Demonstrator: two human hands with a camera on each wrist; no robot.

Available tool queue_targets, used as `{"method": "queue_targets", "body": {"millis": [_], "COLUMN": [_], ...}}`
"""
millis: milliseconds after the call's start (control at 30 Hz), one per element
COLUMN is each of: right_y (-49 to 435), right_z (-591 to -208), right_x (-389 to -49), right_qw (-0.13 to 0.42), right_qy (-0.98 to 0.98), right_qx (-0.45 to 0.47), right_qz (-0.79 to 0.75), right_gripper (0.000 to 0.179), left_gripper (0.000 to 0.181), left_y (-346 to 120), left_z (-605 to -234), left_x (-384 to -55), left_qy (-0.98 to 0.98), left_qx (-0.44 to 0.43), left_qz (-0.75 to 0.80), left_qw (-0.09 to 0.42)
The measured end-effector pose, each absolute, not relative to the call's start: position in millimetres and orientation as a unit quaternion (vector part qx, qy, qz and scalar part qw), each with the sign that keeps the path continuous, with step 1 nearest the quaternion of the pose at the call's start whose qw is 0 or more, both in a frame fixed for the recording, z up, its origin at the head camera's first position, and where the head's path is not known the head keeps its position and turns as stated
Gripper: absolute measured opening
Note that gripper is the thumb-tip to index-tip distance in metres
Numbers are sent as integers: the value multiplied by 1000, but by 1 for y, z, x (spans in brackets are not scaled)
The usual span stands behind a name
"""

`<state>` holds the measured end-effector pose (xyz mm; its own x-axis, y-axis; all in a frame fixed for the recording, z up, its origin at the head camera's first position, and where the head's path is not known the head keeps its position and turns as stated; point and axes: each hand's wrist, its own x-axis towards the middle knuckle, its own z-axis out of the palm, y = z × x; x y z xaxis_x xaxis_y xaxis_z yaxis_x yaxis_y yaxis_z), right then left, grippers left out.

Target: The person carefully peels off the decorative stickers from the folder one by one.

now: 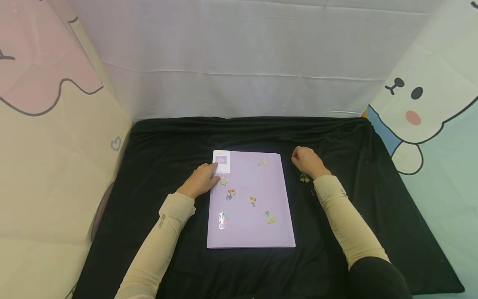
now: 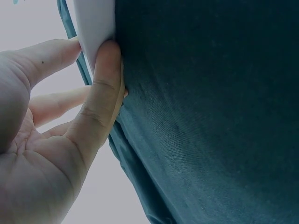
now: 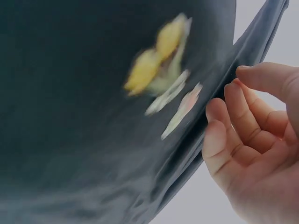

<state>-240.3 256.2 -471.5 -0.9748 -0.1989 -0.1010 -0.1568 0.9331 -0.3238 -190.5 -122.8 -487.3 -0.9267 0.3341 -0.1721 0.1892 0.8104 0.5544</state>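
Observation:
A flat lilac folder (image 1: 242,232) lies on the black cloth (image 1: 175,257), with several small flower stickers (image 1: 230,194) across its face and a white label (image 1: 225,169) in its top left corner. At the folder's left edge, my left hand (image 1: 199,180) rests its fingertips by the label, fingers fairly straight. In the left wrist view, fingertips (image 2: 107,56) touch the folder's pale edge. To the right of the folder, my right hand (image 1: 308,161) is over the cloth, fingers loosely curled with nothing seen between them. Beside it lie a yellow flower sticker (image 3: 156,58) and a slim pinkish piece (image 3: 183,111).
A white curtain (image 1: 239,54) hangs behind the cloth-covered table. Printed cartoon sheets (image 1: 48,166) stand at the left and right sides. Folds run along the cloth's far edge.

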Motion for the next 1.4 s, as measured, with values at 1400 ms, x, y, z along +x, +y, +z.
{"method": "queue_targets", "body": {"millis": [1400], "right_y": [185], "right_z": [-488], "right_x": [-250], "right_qw": [29], "right_qy": [971], "right_qx": [-139], "right_qz": [-193], "right_gripper": [17], "left_gripper": [54], "left_y": [-119], "left_z": [-487], "left_x": [-190], "left_qy": [942], "left_qx": [130], "left_qz": [279], "left_qw": [132]}}
